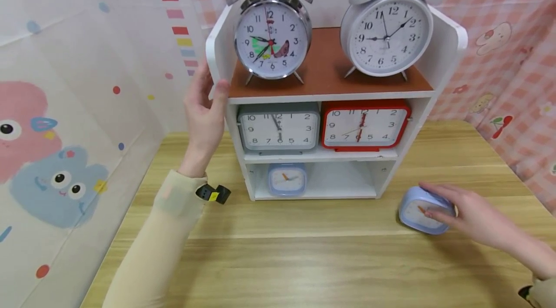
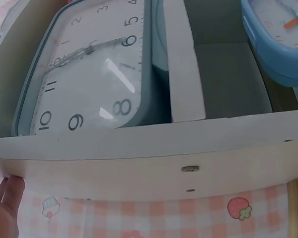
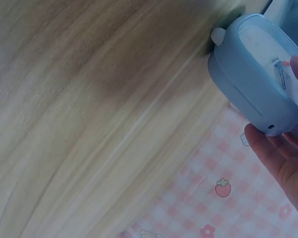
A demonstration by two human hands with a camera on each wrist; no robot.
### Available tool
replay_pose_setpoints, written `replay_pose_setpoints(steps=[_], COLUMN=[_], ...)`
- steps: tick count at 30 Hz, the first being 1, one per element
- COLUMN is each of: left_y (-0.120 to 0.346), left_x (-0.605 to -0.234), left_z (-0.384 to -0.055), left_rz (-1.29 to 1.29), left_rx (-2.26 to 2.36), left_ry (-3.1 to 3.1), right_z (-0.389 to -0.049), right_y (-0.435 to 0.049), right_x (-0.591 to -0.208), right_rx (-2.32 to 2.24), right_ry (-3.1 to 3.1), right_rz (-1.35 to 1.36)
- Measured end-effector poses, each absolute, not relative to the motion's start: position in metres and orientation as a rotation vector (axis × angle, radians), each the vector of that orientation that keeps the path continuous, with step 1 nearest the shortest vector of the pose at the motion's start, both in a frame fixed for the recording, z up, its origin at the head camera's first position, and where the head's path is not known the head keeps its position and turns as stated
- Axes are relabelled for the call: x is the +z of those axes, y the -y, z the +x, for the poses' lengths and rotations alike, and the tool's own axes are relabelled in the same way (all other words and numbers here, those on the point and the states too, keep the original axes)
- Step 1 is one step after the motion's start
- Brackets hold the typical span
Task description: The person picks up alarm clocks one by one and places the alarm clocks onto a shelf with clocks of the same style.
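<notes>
My right hand (image 1: 475, 214) holds a small blue alarm clock (image 1: 412, 214), its thumb across the face and its fingers over the far side. The clock is low over or on the wooden table, to the right of a white shelf (image 1: 386, 182); contact with the table is unclear. In the right wrist view, the blue clock's casing (image 3: 238, 94) and rounded foot show. My left hand (image 1: 206, 115) holds the shelf's left side, thumb at the front edge and fingers on the outside. The left wrist view shows its fingertips (image 2: 12, 193) against that panel.
On the shelf's top stand a silver twin-bell clock (image 1: 271, 57) and a white twin-bell clock (image 1: 382, 57). A grey-blue clock (image 1: 278, 129) and a red clock (image 1: 365, 127) sit in the middle. Another small blue clock (image 1: 287, 180) occupies the bottom left. Patterned cloth hangs behind.
</notes>
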State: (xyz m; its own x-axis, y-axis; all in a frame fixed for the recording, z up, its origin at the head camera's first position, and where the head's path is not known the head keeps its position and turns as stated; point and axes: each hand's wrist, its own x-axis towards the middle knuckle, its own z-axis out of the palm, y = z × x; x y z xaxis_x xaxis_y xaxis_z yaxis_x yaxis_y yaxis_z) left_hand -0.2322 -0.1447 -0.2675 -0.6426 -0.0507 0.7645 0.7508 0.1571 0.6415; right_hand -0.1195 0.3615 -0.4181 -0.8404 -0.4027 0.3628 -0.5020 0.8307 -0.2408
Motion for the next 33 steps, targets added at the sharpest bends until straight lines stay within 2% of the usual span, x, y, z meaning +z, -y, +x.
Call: replay_pose_setpoints(steps=[21,33], left_y=[0.147,0.149], left_x=[-0.273,-0.273], left_z=[-0.227,-0.226], left_rz=[-0.685,-0.677], left_rx=[-1.54,-1.511], left_ry=[1.823,1.87], right_z=[-0.12,-0.115], right_y=[-0.356,-0.322], right_x=[-0.42,-0.411], right_rx=[0.523,0.491], right_ry=[2.721,2.628], right_rz=[0.673,0.776])
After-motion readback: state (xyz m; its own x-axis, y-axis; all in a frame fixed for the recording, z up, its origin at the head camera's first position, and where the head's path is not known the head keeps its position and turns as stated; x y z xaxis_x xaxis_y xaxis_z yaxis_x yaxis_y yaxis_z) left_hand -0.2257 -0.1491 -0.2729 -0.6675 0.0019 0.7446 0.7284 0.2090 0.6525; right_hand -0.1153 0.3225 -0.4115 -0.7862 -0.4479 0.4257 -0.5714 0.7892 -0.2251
